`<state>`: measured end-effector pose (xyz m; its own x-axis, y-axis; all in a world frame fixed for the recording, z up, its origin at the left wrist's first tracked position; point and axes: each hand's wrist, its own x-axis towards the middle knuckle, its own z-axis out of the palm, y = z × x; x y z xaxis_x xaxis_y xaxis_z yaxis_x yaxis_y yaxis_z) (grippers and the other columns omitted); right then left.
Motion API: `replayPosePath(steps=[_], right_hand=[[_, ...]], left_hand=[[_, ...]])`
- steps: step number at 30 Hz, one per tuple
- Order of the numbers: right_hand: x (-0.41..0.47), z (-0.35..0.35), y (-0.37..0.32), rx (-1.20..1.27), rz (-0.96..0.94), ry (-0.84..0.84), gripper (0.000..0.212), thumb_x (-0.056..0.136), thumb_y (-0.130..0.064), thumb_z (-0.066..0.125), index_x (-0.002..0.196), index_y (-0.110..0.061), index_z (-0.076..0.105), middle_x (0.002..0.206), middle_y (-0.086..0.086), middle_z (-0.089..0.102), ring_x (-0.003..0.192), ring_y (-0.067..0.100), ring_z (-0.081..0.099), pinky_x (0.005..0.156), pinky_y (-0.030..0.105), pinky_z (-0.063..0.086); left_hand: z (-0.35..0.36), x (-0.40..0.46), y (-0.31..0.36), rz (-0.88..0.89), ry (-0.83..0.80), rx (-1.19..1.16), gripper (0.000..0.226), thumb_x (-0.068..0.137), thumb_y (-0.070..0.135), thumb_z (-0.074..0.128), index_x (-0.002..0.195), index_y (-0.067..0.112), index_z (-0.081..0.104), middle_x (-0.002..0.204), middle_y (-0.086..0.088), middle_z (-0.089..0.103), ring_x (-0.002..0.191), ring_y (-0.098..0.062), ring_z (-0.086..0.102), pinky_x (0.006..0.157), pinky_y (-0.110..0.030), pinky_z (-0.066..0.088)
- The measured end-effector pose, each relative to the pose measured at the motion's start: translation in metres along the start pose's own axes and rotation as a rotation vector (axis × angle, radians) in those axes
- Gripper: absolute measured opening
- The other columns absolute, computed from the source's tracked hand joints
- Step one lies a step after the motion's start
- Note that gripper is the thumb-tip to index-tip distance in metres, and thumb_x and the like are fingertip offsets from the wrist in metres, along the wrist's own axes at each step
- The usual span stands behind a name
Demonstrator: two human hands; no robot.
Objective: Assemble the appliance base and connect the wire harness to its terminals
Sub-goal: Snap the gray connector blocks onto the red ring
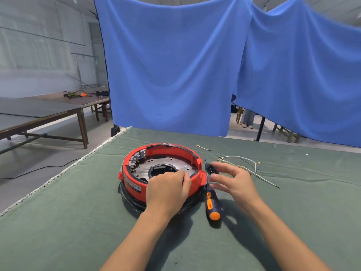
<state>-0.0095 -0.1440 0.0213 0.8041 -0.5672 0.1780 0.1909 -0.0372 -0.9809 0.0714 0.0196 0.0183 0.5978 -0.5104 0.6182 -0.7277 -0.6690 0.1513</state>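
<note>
The red round appliance base [168, 151] lies upside down on the green cloth, with a metal plate [148, 169] and several terminals inside it. My left hand [168, 190] rests on its near rim, fingers curled and pinching something small that I cannot make out. My right hand [232, 178] hovers just right of the base with fingers spread and relaxed, over a small black part [211, 169]. A white wire harness [242, 165] with ring terminals lies beyond the right hand. A short loose wire [203, 147] lies further back.
An orange and black screwdriver [212, 202] lies beside the base, right under my right hand. The table's left edge [64, 169] runs diagonally. Blue curtains [175, 65] hang behind the table. Wooden tables [58, 112] stand at the left.
</note>
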Motion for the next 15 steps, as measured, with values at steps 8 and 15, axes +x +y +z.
replayPosePath(steps=[8, 15], right_hand=[[-0.026, 0.007, -0.013, 0.333, 0.179, -0.132, 0.027, 0.080, 0.015, 0.057, 0.102, 0.001, 0.066, 0.085, 0.013, 0.072, 0.072, 0.023, 0.072, 0.058, 0.023, 0.057], [-0.023, 0.000, -0.016, 0.386, 0.220, -0.206, 0.046, 0.067, 0.005, 0.063, 0.112, -0.003, 0.064, 0.099, 0.010, 0.065, 0.074, 0.021, 0.067, 0.057, 0.025, 0.055]], left_hand=[[-0.010, -0.012, -0.006, 0.041, 0.047, -0.174, 0.042, 0.083, 0.037, 0.051, 0.050, 0.020, 0.030, 0.043, -0.001, 0.048, 0.045, -0.024, 0.048, 0.048, -0.026, 0.021], [-0.019, -0.008, -0.046, 0.032, 0.036, -0.277, 0.036, 0.068, 0.039, 0.036, 0.044, 0.016, 0.022, 0.038, 0.002, 0.024, 0.045, -0.018, 0.030, 0.045, -0.023, 0.019]])
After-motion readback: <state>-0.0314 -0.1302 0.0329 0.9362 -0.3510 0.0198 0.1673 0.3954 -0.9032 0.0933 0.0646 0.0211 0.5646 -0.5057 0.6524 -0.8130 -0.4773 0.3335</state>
